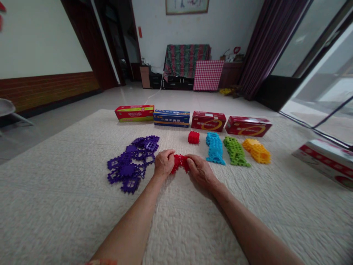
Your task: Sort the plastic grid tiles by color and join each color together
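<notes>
My left hand (163,163) and my right hand (200,170) are both closed round a set of red plastic grid pieces (180,162) held between them, low over the cream quilted mat (82,206). A loose pile of purple grid pieces (131,162) lies just left of my left hand. Beyond my hands a small red cube (193,137) stands on the mat. To its right lie a blue block structure (214,147), a green one (236,151) and a yellow one (257,150).
Several flat boxes line the mat's far edge: a red-and-yellow one (134,113), a blue one (171,118), two red ones (208,121) (248,126). Another red-and-white box (325,161) lies at the right. A covered cabinet (186,65) and a checked board (207,75) stand at the far wall.
</notes>
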A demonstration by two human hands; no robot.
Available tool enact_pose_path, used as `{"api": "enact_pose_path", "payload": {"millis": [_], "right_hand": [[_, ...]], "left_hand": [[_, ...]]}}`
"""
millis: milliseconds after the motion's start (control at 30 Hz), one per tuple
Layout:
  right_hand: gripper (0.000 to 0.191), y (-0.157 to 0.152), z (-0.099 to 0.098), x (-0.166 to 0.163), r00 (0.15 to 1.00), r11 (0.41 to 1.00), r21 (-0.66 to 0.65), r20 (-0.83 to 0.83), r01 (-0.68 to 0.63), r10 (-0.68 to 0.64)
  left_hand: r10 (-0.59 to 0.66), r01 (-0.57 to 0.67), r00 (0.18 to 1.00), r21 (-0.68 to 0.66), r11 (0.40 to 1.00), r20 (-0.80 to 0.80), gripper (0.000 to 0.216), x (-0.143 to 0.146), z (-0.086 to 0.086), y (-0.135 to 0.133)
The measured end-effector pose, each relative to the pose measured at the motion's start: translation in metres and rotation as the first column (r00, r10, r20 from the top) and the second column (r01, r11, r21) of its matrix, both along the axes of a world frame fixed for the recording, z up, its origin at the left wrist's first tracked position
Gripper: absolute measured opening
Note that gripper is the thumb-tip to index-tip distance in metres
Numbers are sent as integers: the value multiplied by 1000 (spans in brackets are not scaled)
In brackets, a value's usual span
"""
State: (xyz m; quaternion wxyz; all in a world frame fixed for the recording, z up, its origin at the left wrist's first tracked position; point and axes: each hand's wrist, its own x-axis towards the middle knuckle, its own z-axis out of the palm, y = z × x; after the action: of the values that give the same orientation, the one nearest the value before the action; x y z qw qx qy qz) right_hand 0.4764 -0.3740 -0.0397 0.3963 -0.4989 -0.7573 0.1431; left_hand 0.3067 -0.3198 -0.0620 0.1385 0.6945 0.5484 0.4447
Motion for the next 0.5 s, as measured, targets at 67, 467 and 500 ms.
{"api": "enact_pose_path", "payload": {"millis": [67, 467, 500], "right_hand": [[34, 3, -3, 0, 995, 997, -15, -66, 70, -71], [26, 18, -16, 0, 968, 982, -4, -169, 186, -184], [27, 18, -17, 1, 969, 982, 6, -163, 189, -186]], "left_hand": [[1, -1, 1000, -2, 1000, 4, 27, 0, 0, 0], [-11, 12, 1000, -22, 1000, 9, 28, 2, 1, -1], [-14, 14, 1000, -22, 1000, 21, 28, 2, 2, -2]]}}
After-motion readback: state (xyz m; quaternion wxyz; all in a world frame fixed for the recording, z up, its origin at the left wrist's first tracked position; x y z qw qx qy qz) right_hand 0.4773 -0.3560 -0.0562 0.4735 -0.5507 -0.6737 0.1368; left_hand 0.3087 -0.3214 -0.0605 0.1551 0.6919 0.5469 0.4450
